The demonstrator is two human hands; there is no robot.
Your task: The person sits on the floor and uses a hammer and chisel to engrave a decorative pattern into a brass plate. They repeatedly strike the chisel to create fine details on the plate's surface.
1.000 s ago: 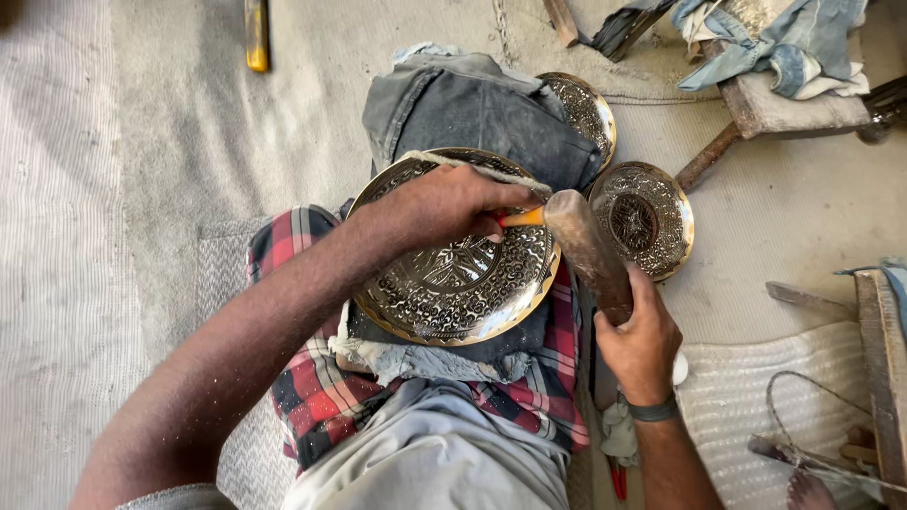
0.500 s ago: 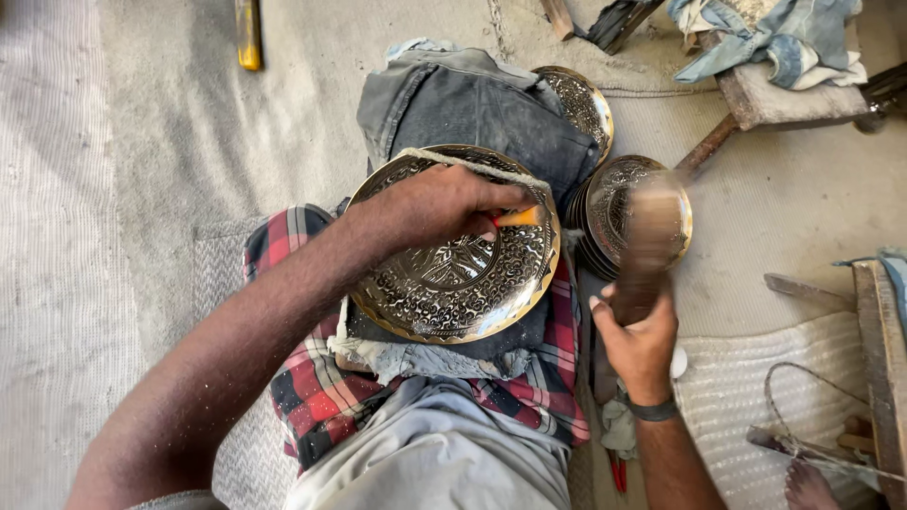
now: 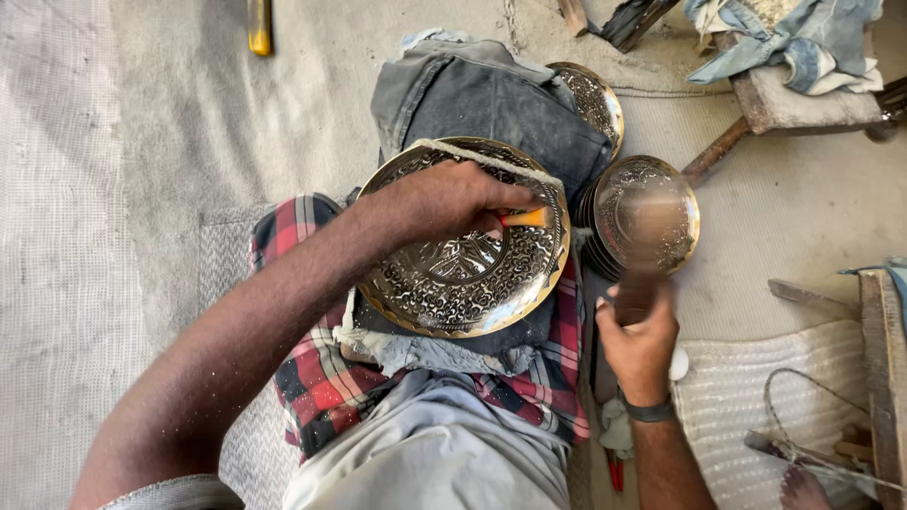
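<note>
Left hand (image 3: pixel 444 203) stays pinching the orange-handled punch (image 3: pixel 525 218) against the engraved plate (image 3: pixel 463 274) on the lap. Right hand (image 3: pixel 641 340), fist closed on the mallet (image 3: pixel 644 236), has swung it further back, blurred, since before.

I can't make out the mallet (image 3: pixel 647 227): its head is a motion smear over the stacked plates (image 3: pixel 652 212), and only the handle base shows in my right hand (image 3: pixel 641 338). My left hand (image 3: pixel 444 200) covers most of the orange-tipped punch (image 3: pixel 525 218), so its tip on the engraved plate (image 3: pixel 463 264) is hidden. The dark cloth (image 3: pixel 482 94) hides most of a 3rd plate (image 3: pixel 590 94). The yellow tool (image 3: pixel 259 24) is cut off by the top edge. The wire tools (image 3: pixel 812 444) at lower right run off frame, too tangled to tell.
</note>
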